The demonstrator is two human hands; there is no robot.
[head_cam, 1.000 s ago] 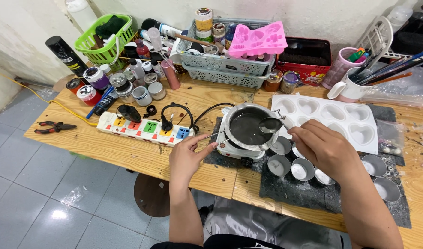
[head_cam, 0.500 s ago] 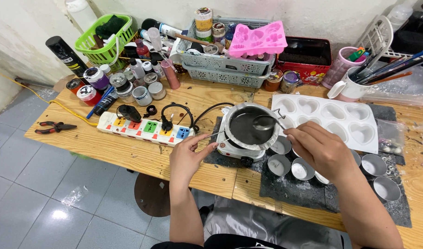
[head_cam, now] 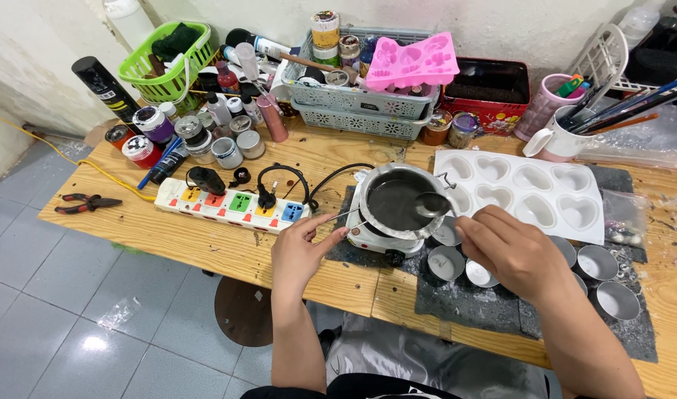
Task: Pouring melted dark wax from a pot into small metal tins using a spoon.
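cluttered wooden table, grey tiled floor

Right hand with spoon over dark melting pot; left hand on its wire handle.

2 bare forearms, no sleeves or rings; grey trousers, perhaps, and dark top.

metal pot of dark liquid sitting on small heater, spoon dipping over its rim, wire handle sticking out left
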